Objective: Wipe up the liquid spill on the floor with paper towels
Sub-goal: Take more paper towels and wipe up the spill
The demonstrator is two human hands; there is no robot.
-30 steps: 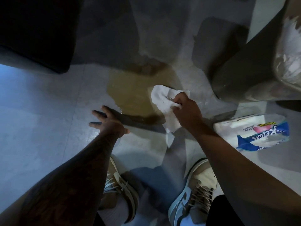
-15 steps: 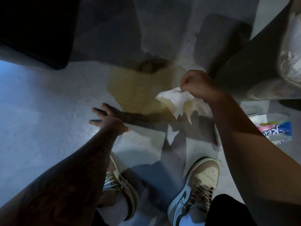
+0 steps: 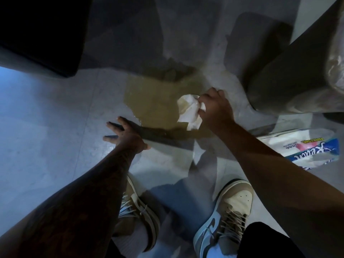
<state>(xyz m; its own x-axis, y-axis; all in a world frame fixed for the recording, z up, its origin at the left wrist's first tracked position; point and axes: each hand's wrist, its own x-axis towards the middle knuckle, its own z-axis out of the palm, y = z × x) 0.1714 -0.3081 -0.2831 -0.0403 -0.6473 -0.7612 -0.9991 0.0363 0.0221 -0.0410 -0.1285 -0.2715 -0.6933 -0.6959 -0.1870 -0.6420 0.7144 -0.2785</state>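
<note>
A yellow-brown liquid spill (image 3: 152, 101) spreads over the pale floor ahead of my feet. My right hand (image 3: 214, 108) grips a crumpled white paper towel (image 3: 189, 112) and holds it down on the right edge of the spill; part of the towel is stained yellow. My left hand (image 3: 124, 135) rests flat on the floor with fingers spread, just left of the spill's near edge.
A pack of paper towels (image 3: 305, 148) in blue and white wrap lies on the floor at the right. A dark bin with a plastic liner (image 3: 290, 75) stands at the upper right. A black object (image 3: 41, 32) fills the upper left. My two shoes (image 3: 230, 213) are below.
My right hand lifted the towel off the floor toward the bin, then came back down and bunched it on the spill's right edge. The towel has picked up yellow stains. My left hand stayed put.
</note>
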